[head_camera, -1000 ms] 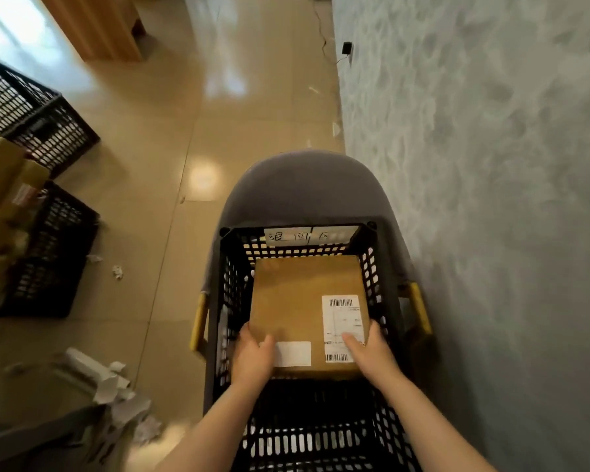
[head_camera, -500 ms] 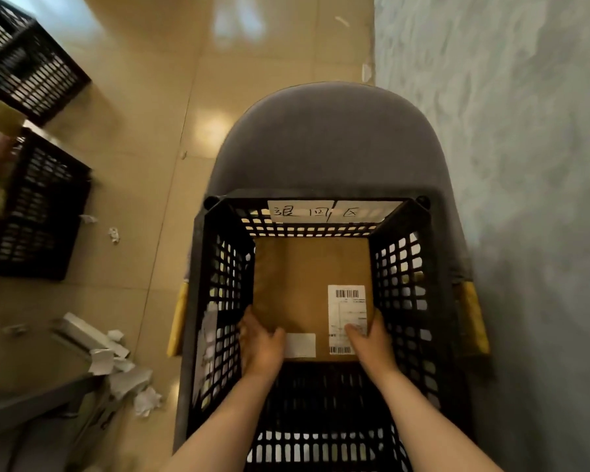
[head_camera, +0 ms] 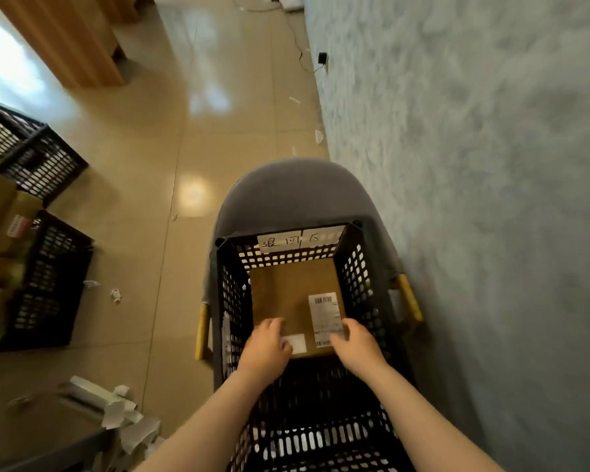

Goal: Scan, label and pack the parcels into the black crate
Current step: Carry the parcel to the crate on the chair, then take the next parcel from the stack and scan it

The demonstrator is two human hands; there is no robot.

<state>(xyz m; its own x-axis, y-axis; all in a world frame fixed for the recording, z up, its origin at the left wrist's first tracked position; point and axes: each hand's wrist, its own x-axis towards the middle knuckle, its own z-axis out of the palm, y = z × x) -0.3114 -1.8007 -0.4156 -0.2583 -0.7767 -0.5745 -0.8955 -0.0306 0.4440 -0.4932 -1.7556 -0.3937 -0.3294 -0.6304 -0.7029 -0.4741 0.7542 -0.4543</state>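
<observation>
A brown cardboard parcel (head_camera: 288,294) lay flat on the bottom of the black crate (head_camera: 358,264), against its far wall, with a white shipping label (head_camera: 325,313) facing up. The left hand (head_camera: 264,347) and right hand (head_camera: 356,342) rested on the parcel's near edge, fingers laid loosely over it, clamped on nothing. The crate sat on a grey chair (head_camera: 286,192); 2 other black crates (head_camera: 45,281) stood on the floor (head_camera: 150,131).

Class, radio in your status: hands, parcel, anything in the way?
Left hand and right hand resting on parcel's near edge. Parcel flat inside black crate, at far end. Nothing blocking.
</observation>
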